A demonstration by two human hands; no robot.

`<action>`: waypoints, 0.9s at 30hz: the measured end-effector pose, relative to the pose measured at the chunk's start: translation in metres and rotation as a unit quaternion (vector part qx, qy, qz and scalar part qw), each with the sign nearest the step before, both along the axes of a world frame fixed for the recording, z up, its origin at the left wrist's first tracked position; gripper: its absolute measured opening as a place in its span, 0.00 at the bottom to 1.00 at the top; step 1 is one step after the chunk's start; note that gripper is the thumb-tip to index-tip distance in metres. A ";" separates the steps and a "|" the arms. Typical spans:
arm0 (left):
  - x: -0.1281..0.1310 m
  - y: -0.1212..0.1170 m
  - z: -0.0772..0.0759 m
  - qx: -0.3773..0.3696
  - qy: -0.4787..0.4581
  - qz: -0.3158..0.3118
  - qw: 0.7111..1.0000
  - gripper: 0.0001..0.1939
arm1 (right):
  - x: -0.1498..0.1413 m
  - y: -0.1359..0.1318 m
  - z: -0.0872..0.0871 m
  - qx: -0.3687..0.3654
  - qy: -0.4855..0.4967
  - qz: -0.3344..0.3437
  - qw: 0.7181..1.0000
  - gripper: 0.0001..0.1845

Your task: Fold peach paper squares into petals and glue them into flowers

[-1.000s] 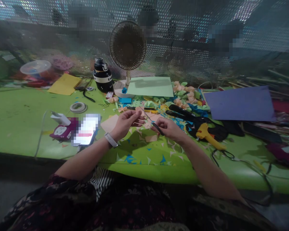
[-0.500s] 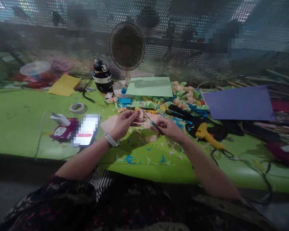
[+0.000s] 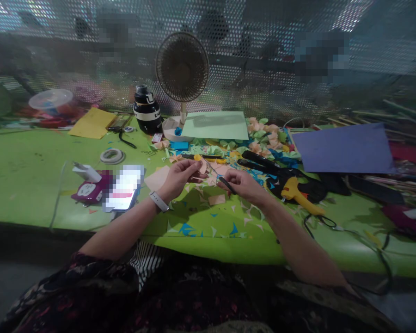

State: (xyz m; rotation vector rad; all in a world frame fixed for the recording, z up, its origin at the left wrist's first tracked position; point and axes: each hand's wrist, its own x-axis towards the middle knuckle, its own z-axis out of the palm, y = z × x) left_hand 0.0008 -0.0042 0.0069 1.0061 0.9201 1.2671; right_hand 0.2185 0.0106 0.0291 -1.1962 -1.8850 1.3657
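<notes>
Between its thumb and fingers, my left hand (image 3: pixel 183 176) pinches a small piece of peach paper (image 3: pixel 203 167). My right hand (image 3: pixel 241 184) is closed around the dark handles of scissors (image 3: pixel 226 184), whose thin blades point up and left to the peach piece. Exactly how far the blades are apart is too small to tell. Under and around both hands lie paper scraps in peach, blue and green, with a loose peach rectangle (image 3: pixel 217 200) just below. A larger peach sheet (image 3: pixel 156 179) lies left, partly behind my left hand.
A yellow glue gun (image 3: pixel 303 196) and black pliers-like handles (image 3: pixel 260 162) lie right. Left are a lit phone (image 3: pixel 125 187), a purple device (image 3: pixel 92 192) and a tape roll (image 3: pixel 112 156). A fan (image 3: pixel 182 67), a bottle (image 3: pixel 147 111) and a green sheet (image 3: pixel 217 125) stand or lie behind.
The peach piece and the scissor blades have shifted very slightly at the left fingertips. Both hands keep their holds, and everything else stays where it was.
</notes>
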 end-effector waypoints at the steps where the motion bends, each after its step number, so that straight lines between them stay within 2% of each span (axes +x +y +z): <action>1: 0.000 0.001 0.000 0.001 -0.004 0.001 1.000 0.22 | 0.000 -0.001 0.001 -0.004 0.003 0.000 1.000 0.30; 20: -0.002 0.002 0.001 0.008 0.003 0.006 1.000 0.25 | 0.004 0.000 0.003 0.018 -0.013 0.009 1.000 0.31; 23: -0.003 0.002 0.000 0.018 0.003 0.000 1.000 0.23 | 0.006 0.000 0.006 0.018 -0.009 -0.008 1.000 0.31; 27: -0.004 0.003 -0.001 -0.003 -0.008 -0.007 1.000 0.20 | 0.013 0.005 0.008 0.049 0.000 -0.074 0.996 0.31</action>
